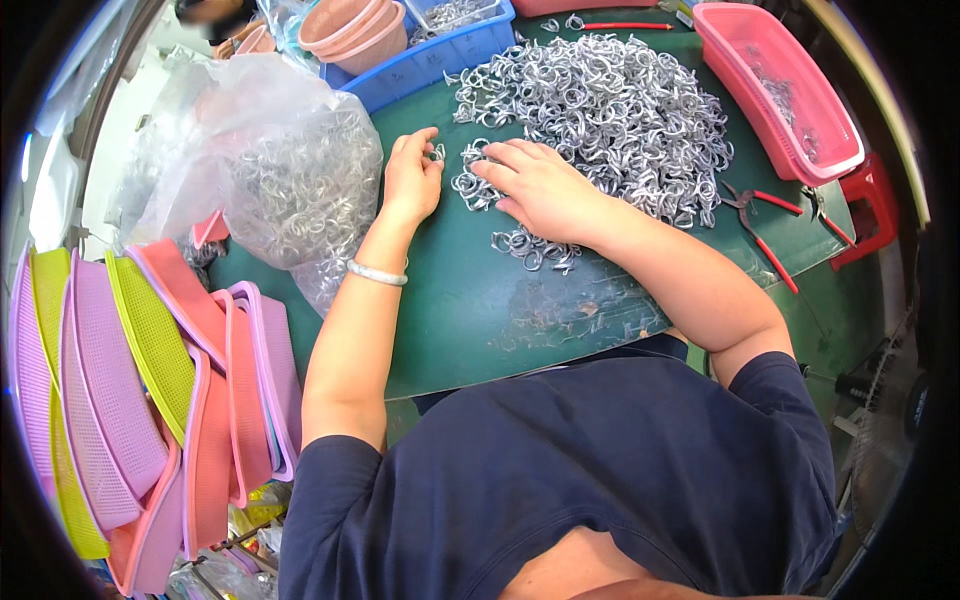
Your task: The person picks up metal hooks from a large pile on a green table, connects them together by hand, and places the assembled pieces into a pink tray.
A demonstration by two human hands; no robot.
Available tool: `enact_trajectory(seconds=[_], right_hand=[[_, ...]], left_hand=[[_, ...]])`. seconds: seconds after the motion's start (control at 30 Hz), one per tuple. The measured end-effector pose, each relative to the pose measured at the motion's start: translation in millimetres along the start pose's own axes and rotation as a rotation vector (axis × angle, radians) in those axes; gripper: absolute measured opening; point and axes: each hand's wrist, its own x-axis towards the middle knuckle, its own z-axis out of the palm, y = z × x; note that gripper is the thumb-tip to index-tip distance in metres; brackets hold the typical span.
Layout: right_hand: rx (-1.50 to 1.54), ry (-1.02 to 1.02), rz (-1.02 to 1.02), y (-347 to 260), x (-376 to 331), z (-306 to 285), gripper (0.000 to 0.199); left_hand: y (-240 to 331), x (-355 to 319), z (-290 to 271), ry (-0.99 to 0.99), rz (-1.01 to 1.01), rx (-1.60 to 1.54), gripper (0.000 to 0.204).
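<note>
A big heap of silvery metal rings lies on the green table, with smaller clusters toward its near left side. My right hand rests palm down on the near left part of the rings, its fingers stretched out. Several loose rings lie just below that palm. To the left of the heap, my left hand has its thumb and fingers closed on a small metal ring. Beside that hand stands a clear plastic bag full of similar rings.
Red-handled pliers and a second pair lie at the right. A pink basin with some rings is at the far right. A blue crate holds stacked pink pots. Colourful plastic baskets stand at the left.
</note>
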Motion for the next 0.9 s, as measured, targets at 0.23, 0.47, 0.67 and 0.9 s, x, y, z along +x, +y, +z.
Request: enact_trajectory(seconds=[0.23,0.47,0.67,0.9], right_hand=[[0.083,-0.168,0.005,-3.2,3.7,-1.4,0.033],[0.142,-0.158,0.054,-4.0,4.4,-6.6,0.025],[0.211,-0.133,0.056,-0.6,2.8,-7.7,0.019],[0.417,-0.074,0.149,1.2,1.7,-10.8,0.013]], left_hand=[[-4.9,-30.9,0.3,0.043,0.028,-0.217,0.044],[23.9,-48.0,-11.7,-0.022,-0.143,-0.678,0.045],[43.7,-60.5,-23.1,-0.02,-0.176,-0.796,0.042],[35.3,-67.6,-32.3,-0.007,-0.461,-1.355,0.023]])
